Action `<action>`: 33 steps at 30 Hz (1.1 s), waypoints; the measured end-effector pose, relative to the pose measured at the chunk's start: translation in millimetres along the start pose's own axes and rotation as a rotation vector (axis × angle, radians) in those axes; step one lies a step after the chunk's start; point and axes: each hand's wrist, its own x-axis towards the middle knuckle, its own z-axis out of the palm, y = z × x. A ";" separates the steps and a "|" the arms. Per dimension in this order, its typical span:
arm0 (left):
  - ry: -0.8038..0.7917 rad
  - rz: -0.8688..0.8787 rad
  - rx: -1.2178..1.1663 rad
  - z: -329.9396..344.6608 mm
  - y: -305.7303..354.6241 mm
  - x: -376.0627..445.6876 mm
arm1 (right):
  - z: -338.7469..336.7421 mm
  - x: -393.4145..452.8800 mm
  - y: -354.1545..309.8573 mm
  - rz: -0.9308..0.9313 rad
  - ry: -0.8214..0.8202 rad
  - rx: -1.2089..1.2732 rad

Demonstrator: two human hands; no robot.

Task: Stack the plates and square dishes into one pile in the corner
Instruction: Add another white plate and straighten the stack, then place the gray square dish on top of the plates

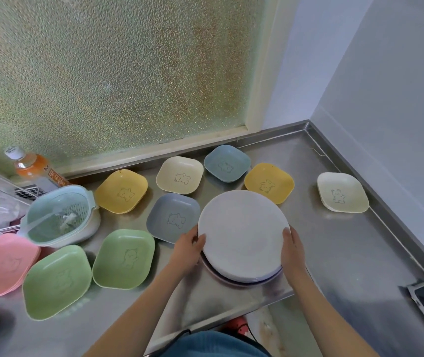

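left hand (187, 247) and right hand (292, 251) grip opposite rims of the plates (243, 235), fingers curled under, thumbs on top. the two-sided hold likely keeps the small stack level for carrying. the stack sits near the front edge of the steel counter (347, 253), with the far right corner (306, 130) well apart. square dishes lie singly around it: blue (173, 217), yellow (269, 182), white (342, 191) nearest the corner, green (123, 258). none stacked yet.
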 end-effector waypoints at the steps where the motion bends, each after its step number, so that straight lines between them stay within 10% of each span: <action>1: -0.004 0.003 0.005 -0.2 0.0 -0.1 | -0.6 0.1 0.5 -0.006 -0.001 -0.007; 9: -0.079 0.087 0.015 -10.0 -1.3 -2.0 | 3.0 -4.7 -8.0 -0.064 0.137 -0.202; 13: 0.072 -0.041 0.007 -26.4 -22.6 -6.7 | 42.4 -38.9 -36.9 -0.613 0.218 -0.499; 18: 0.224 -0.086 0.160 -63.9 -63.7 -20.9 | 131.7 -76.2 -48.3 -1.225 -0.276 -1.004; 24: 0.183 -0.173 0.299 -103.4 -107.9 -46.1 | 193.1 -86.3 -35.5 -0.981 -0.492 -1.482; 33: 0.198 -0.144 0.267 -133.8 -134.5 -57.6 | 212.8 -89.5 -40.2 -0.974 -0.280 -1.333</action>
